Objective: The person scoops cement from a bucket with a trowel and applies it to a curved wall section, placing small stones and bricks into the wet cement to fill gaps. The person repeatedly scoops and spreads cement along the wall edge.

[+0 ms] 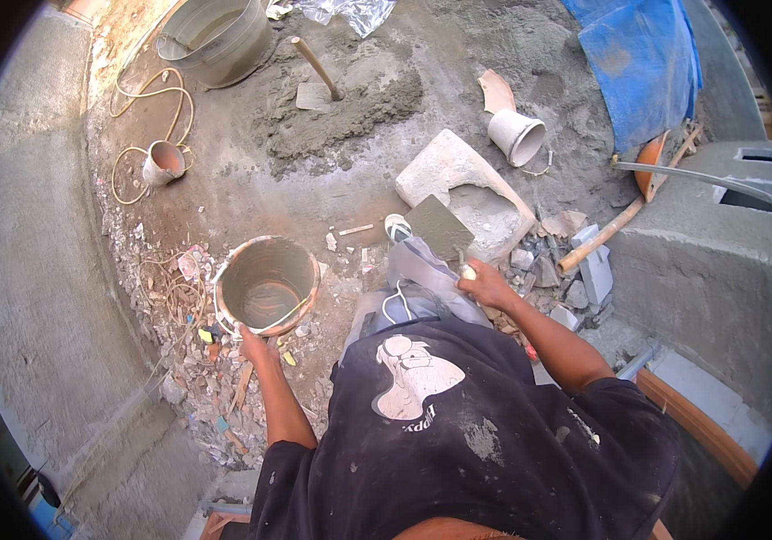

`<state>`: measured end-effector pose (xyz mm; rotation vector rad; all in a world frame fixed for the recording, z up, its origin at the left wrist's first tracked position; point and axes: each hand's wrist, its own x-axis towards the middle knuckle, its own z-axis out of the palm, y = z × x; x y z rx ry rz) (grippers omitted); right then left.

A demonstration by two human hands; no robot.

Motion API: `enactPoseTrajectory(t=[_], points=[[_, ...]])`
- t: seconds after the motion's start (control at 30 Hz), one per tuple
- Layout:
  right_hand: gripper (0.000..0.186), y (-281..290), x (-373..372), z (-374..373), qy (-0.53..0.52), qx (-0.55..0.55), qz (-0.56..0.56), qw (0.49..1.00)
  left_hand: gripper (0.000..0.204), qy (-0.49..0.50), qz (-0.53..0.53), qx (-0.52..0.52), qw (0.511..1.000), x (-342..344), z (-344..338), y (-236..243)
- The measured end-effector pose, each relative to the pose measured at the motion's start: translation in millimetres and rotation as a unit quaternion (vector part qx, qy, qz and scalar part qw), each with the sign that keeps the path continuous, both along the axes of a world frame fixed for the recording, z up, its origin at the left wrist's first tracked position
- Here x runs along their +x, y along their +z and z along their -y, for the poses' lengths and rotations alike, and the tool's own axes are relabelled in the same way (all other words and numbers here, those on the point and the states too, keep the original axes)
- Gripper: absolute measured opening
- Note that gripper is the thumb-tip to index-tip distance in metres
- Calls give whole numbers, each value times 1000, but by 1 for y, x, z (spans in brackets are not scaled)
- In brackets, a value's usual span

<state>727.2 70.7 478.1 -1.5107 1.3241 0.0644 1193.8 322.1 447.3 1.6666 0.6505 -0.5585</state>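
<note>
My left hand point(258, 345) is closed at the near edge of a mortar-stained bucket point(224, 301), at its rim or wire handle; which of the two, I cannot tell. Wet grey residue coats the inside of the bucket. In my right hand point(487, 286) is the pale grip of a trowel point(440, 225), fingers wrapped round it. Its broad, flat, squarish blade is smeared with mortar and points away from me, over the near edge of a broken pale basin point(422, 171).
A mound of wet mortar point(372, 106) with a wooden-handled hoe point(316, 67) lies farther off. Beyond are a large tub point(224, 45), a small pot point(164, 162) and a white bucket point(516, 138). Rubble point(215, 378) and a bamboo pole point(602, 236) flank me, with low cement walls either side.
</note>
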Motion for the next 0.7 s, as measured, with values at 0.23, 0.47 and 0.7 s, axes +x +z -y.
enactPoseTrajectory(t=[0.23, 0.47, 0.7], points=[[52, -58, 45, 109, -46, 29, -69, 996, 61, 8, 1, 8, 1000, 73, 70, -21], [49, -111, 119, 145, -19, 55, 16, 998, 56, 15, 6, -36, 999, 160, 148, -38], [35, -144, 227, 163, 103, -1, -12, 995, 56, 21, 25, -45, 998, 250, 176, -14]])
